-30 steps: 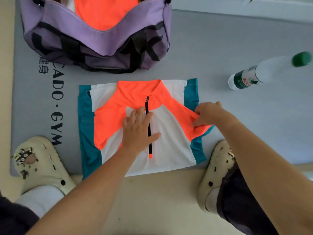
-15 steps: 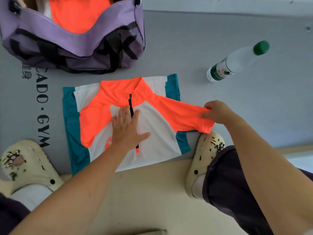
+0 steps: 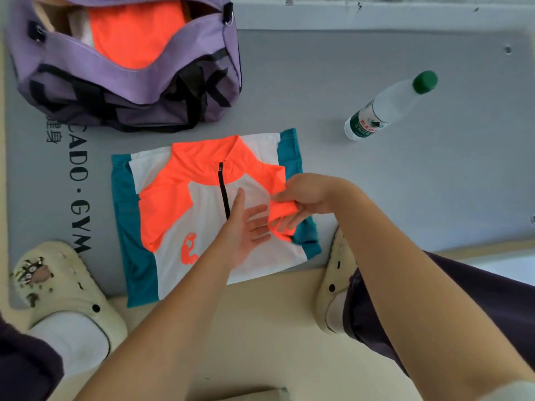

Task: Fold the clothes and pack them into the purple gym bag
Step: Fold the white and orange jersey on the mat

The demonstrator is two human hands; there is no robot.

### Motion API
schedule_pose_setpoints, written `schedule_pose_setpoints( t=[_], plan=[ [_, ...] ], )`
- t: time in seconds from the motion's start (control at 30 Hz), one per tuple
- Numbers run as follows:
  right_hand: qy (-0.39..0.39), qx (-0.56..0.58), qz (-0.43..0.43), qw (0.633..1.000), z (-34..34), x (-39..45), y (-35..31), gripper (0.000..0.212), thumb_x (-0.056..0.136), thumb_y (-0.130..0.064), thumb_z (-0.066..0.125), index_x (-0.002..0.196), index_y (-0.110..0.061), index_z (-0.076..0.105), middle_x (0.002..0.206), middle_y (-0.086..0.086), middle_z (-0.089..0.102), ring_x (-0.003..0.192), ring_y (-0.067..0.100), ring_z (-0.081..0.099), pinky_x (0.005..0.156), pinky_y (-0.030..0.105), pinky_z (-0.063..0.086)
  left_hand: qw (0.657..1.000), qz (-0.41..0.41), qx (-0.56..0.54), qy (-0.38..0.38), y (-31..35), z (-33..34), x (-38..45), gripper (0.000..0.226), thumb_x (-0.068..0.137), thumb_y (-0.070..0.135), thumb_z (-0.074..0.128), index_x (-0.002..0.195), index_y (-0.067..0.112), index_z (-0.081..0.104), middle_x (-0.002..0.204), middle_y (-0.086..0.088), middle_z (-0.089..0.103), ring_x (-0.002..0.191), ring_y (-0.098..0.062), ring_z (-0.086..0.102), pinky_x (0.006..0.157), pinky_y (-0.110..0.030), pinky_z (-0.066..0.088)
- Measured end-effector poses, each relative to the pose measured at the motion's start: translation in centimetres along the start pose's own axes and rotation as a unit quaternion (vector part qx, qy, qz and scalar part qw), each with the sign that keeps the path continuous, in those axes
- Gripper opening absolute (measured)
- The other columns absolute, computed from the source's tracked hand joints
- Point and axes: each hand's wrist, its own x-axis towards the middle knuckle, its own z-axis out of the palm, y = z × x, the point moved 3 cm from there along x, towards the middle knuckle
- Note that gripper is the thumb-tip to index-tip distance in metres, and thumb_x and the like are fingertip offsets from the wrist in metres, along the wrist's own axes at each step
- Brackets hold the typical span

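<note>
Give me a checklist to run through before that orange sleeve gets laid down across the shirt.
1. Right hand has a grip on the orange sleeve: ok.
2. Left hand open, on the shirt: ok.
3. Shirt flat on the grey mat: ok.
4. Other sleeve already folded in: ok.
5. Purple gym bag open: ok.
6. Room left in the bag: cannot tell.

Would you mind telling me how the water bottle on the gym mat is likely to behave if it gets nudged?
The water bottle lies on its side on the flat mat, so it would probably roll rather than tip. Its clear plastic body looks smooth, so likely a little slippery. How full it is cannot be told, so its weight is uncertain.
</note>
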Motion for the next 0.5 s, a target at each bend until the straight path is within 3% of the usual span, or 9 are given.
schedule_pose_setpoints(
  t=[0.1, 0.2, 0.3, 0.4, 0.5],
  plan=[
    [0.006, 0.014, -0.004, 1.0, 0.3, 1.1, -0.2, 0.048, 0.103, -0.042, 0.04, 0.118, 0.002, 0.052, 0.089, 0.017, 0.075, 0.074, 0.028, 0.074, 0.068, 0.034, 0.062, 0.997, -0.005, -0.075, -0.01, -1.1, -1.3, 0.3, 0.068, 0.085, 0.077, 0.038, 0.122, 0.025, 0.062, 0.105, 0.004, 0.075, 0.095, -0.012, 0.072, 0.077, -0.03, 0.056],
    [0.103, -0.06, 0.003, 0.993, -1.2, 2.4, 0.5, 0.041, 0.101, -0.038, 0.043, 0.113, -0.002, 0.058, 0.083, 0.011, 0.075, 0.067, 0.025, 0.073, 0.067, 0.033, 0.06, 0.999, 0.009, -0.03, 0.029, -1.7, -2.1, 0.9, 0.033, 0.09, 0.052, 0.06, 0.109, 0.026, 0.064, 0.1, 0.007, 0.076, 0.09, -0.011, 0.073, 0.066, -0.026, 0.059],
    [0.243, -0.151, -0.069, 0.956, -2.7, 3.9, 0.9, 0.016, 0.096, -0.019, 0.05, 0.101, -0.009, 0.061, 0.087, 0.01, 0.07, 0.064, 0.021, 0.067, 0.058, 0.025, 0.054, 0.991, 0.034, 0.086, 0.097, -1.6, -3.3, 1.9, 0.006, 0.093, 0.024, 0.065, 0.098, 0.02, 0.065, 0.112, -0.007, 0.073, 0.097, -0.021, 0.071, 0.091, -0.043, 0.056],
    [0.323, -0.19, -0.161, 0.913, -3.1, 5.2, 1.0, 0.025, 0.091, -0.013, 0.053, 0.114, -0.018, 0.06, 0.079, 0.002, 0.06, 0.074, 0.024, 0.06, 0.067, 0.028, 0.047, 0.976, 0.085, 0.163, 0.119, -0.3, -3.8, 1.9, 0.007, 0.095, 0.021, 0.061, 0.101, 0.023, 0.064, 0.116, -0.006, 0.069, 0.108, -0.025, 0.065, 0.099, -0.045, 0.051],
    [0.309, -0.244, -0.177, 0.902, -2.7, 6.6, 0.8, 0.043, 0.091, -0.012, 0.052, 0.133, -0.023, 0.051, 0.078, -0.008, 0.052, 0.082, 0.022, 0.052, 0.072, 0.027, 0.04, 0.966, 0.125, 0.204, 0.102, 0.2, -3.8, 1.5, 0.021, 0.092, 0.008, 0.064, 0.109, 0.019, 0.06, 0.105, 0.0, 0.069, 0.095, -0.016, 0.066, 0.081, -0.025, 0.055]
  ],
)
